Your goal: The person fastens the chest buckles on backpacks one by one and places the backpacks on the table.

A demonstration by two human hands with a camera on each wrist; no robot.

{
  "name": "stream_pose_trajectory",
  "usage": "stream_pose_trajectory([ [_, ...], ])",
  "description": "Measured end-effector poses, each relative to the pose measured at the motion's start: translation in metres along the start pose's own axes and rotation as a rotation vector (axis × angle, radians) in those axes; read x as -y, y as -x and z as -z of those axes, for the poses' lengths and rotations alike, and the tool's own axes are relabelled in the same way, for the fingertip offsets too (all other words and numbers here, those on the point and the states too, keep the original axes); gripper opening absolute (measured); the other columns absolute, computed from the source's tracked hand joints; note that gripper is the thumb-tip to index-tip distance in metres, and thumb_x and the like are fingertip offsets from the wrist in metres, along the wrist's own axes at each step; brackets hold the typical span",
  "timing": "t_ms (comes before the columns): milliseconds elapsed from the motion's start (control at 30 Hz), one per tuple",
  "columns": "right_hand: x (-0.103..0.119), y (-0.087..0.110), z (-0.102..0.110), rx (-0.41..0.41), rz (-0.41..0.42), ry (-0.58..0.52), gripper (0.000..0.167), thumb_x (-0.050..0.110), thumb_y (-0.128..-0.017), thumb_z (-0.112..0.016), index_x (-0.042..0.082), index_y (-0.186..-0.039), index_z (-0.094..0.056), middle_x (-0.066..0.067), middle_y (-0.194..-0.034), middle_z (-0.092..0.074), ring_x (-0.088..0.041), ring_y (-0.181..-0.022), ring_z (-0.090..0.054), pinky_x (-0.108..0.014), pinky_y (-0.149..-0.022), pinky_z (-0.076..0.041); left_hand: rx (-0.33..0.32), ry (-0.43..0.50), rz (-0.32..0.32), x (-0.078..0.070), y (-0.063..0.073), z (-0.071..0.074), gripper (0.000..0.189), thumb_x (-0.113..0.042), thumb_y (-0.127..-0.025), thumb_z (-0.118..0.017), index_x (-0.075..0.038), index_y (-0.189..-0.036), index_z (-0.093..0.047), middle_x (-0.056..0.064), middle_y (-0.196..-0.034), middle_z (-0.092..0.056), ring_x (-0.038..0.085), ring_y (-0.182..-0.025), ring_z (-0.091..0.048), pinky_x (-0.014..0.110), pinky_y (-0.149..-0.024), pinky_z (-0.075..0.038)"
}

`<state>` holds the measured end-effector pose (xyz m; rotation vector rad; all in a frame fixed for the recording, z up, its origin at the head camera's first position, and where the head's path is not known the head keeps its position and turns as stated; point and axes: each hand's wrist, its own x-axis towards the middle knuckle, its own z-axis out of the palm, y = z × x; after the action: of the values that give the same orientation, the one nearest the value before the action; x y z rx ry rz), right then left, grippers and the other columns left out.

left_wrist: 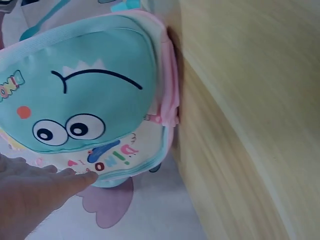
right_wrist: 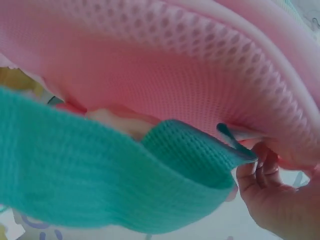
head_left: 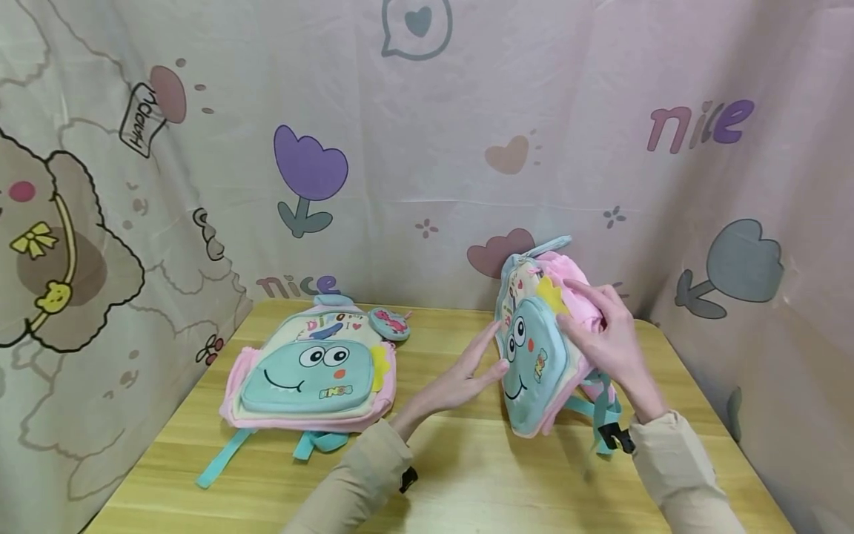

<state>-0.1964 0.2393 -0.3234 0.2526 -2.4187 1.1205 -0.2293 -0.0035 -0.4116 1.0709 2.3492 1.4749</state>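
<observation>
A small pink and teal backpack (head_left: 537, 374) with a cartoon dinosaur face stands tilted on the right side of the table. My right hand (head_left: 610, 334) grips its pink side, thumb toward the front and fingers behind. With fingers extended, my left hand (head_left: 454, 382) is at the other edge of the front. The left wrist view shows that hand (left_wrist: 40, 195) beside the printed lettering (left_wrist: 110, 160). In the right wrist view, a teal strap (right_wrist: 100, 175) loops in front of the pink mesh (right_wrist: 150, 75). A black buckle (head_left: 617, 437) hangs below my right wrist.
A matching backpack (head_left: 303, 382) lies face up on the left of the wooden table (head_left: 454, 475), its teal straps (head_left: 227, 456) toward the front. A round tag (head_left: 390, 324) sits by its top. Behind the table hangs a printed curtain (head_left: 414, 111).
</observation>
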Motion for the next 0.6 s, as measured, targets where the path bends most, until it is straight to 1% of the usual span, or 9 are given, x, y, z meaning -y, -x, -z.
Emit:
stream_pose_trajectory([
  [67, 0.0, 0.0, -0.002, 0.019, 0.009, -0.014, 0.055, 0.018, -0.09, -0.071, 0.015, -0.143, -0.057, -0.005, -0.104, -0.049, -0.01, -0.091, -0.044, -0.023, -0.071, -0.039, -0.005, 0.008, -0.004, -0.002, 0.0, 0.001, 0.071, -0.059, -0.104, -0.038, -0.039, -0.161, 0.0, -0.004, -0.172, 0.003, 0.021, -0.159, -0.002, 0.06, -0.125, -0.016],
  [200, -0.003, 0.001, -0.005, 0.04, 0.059, -0.058, 0.054, 0.015, -0.091, -0.071, 0.016, -0.143, -0.057, -0.005, -0.106, -0.054, -0.007, -0.093, -0.046, -0.025, -0.076, -0.039, -0.01, 0.025, -0.024, -0.008, -0.001, 0.003, 0.068, -0.058, -0.104, -0.036, -0.04, -0.161, -0.002, -0.004, -0.172, 0.002, 0.02, -0.159, -0.001, 0.061, -0.125, -0.016],
  [267, -0.004, 0.001, -0.007, 0.047, 0.086, -0.087, 0.053, 0.012, -0.092, -0.069, 0.015, -0.143, -0.056, -0.005, -0.104, -0.055, -0.006, -0.09, -0.047, -0.024, -0.073, -0.041, -0.017, 0.033, -0.035, -0.012, -0.001, 0.003, 0.068, -0.057, -0.105, -0.036, -0.037, -0.162, -0.004, -0.004, -0.172, 0.001, 0.02, -0.159, -0.002, 0.06, -0.125, -0.016],
  [400, -0.004, 0.002, -0.012, 0.051, 0.115, -0.143, 0.049, 0.007, -0.093, -0.065, 0.01, -0.141, -0.057, -0.004, -0.103, -0.054, -0.006, -0.084, -0.049, -0.021, -0.06, -0.043, -0.03, 0.05, -0.041, -0.018, -0.002, 0.005, 0.07, -0.056, -0.105, -0.036, -0.031, -0.163, -0.005, -0.004, -0.172, 0.001, 0.02, -0.159, -0.002, 0.059, -0.126, -0.014],
  [433, -0.004, 0.002, -0.012, 0.049, 0.117, -0.156, 0.048, 0.006, -0.093, -0.064, 0.009, -0.141, -0.057, -0.005, -0.104, -0.054, -0.006, -0.084, -0.049, -0.021, -0.059, -0.043, -0.035, 0.055, -0.044, -0.019, -0.002, 0.005, 0.07, -0.055, -0.106, -0.036, -0.029, -0.163, -0.006, -0.004, -0.172, 0.0, 0.02, -0.159, -0.002, 0.059, -0.126, -0.014],
  [533, -0.004, 0.003, -0.015, 0.051, 0.115, -0.186, 0.047, 0.005, -0.094, -0.062, 0.008, -0.14, -0.057, -0.007, -0.108, -0.056, -0.005, -0.088, -0.051, -0.02, -0.063, -0.045, -0.048, 0.088, -0.054, -0.022, -0.004, 0.007, 0.07, -0.052, -0.107, -0.036, -0.024, -0.164, -0.007, -0.003, -0.172, 0.0, 0.02, -0.159, -0.002, 0.057, -0.126, -0.012],
  [600, -0.004, 0.004, -0.016, 0.067, 0.116, -0.209, 0.049, 0.004, -0.094, -0.062, 0.008, -0.142, -0.056, -0.01, -0.111, -0.055, -0.004, -0.087, -0.053, -0.02, -0.056, -0.047, -0.061, 0.124, -0.069, -0.024, -0.004, 0.009, 0.069, -0.049, -0.107, -0.036, -0.021, -0.164, -0.008, -0.001, -0.172, -0.002, 0.021, -0.159, -0.003, 0.057, -0.127, -0.012],
])
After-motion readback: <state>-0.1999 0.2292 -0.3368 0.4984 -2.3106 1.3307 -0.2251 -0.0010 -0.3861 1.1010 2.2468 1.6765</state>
